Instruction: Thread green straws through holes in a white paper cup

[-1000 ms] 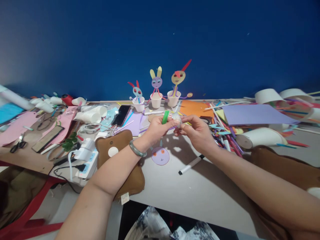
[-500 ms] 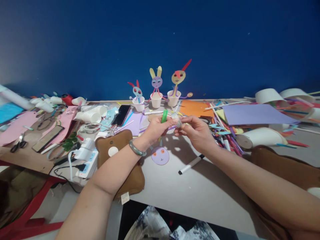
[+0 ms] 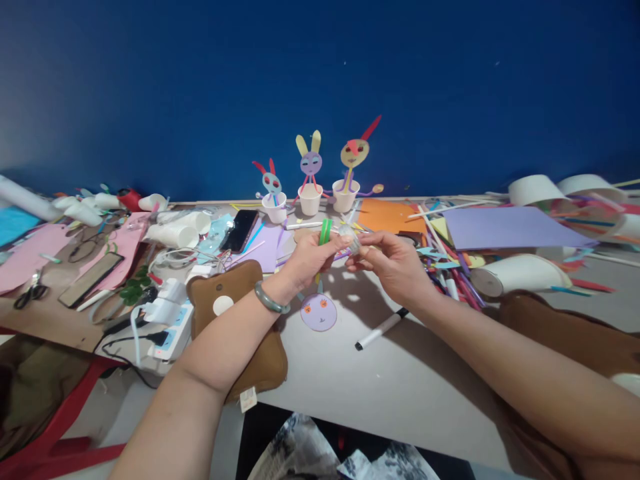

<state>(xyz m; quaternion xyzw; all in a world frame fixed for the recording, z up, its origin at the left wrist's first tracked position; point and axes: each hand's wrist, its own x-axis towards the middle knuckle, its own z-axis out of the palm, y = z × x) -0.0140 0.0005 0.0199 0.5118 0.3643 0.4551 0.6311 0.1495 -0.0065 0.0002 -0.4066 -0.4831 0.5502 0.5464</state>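
My left hand [image 3: 313, 257] is closed around a small, translucent roll that looks like clear tape [image 3: 349, 235]. A green band [image 3: 325, 231] sits by the fingers of that hand. At the roll's right edge my right hand [image 3: 387, 260] has its thumb and fingers pinched together; any strip between them is too small to make out. Below the hands, a round lilac paper face [image 3: 319, 312] with orange eyes lies on the table. To its right rests a white marker [image 3: 381, 329] with black ends.
Several paper-cup puppets stand by the blue wall, including a yellow-faced one [image 3: 355, 153]. A brown cushion [image 3: 260, 360] lies under my left forearm. Left are a power strip [image 3: 175, 333], phone [image 3: 241, 231] and scissors [image 3: 32, 291]; purple paper [image 3: 510, 228] and craft sticks crowd the right.
The view has shifted very slightly. Both hands stay at the roll, with the right fingers pinching beside it much as before.
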